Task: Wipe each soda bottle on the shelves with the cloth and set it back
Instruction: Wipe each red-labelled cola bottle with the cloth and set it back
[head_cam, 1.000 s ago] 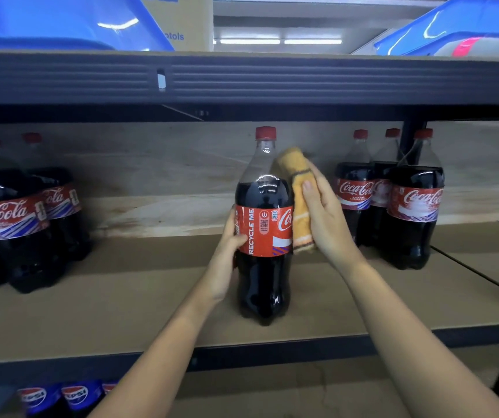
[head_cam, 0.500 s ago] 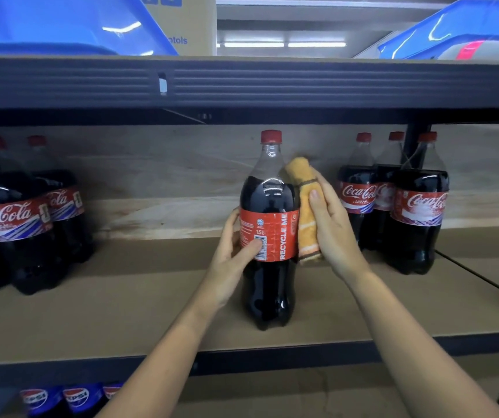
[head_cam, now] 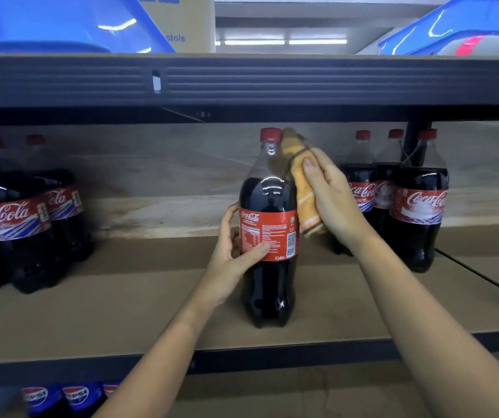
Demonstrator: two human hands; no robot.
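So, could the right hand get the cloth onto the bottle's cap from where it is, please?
Probably yes: the right hand presses the cloth against the bottle just beside the cap, with nothing between.

My cloth (head_cam: 305, 194) is orange with pale and dark stripes; my bottle (head_cam: 267, 230) is dark cola, with red cap and label.

One camera only, worn on the person's head, close in front of the shelving and facing straight into the middle shelf (head_cam: 151, 312). It sits about level with the dark beam (head_cam: 302, 82) of the shelf above, looking slightly down, both forearms reaching in from the bottom edge.
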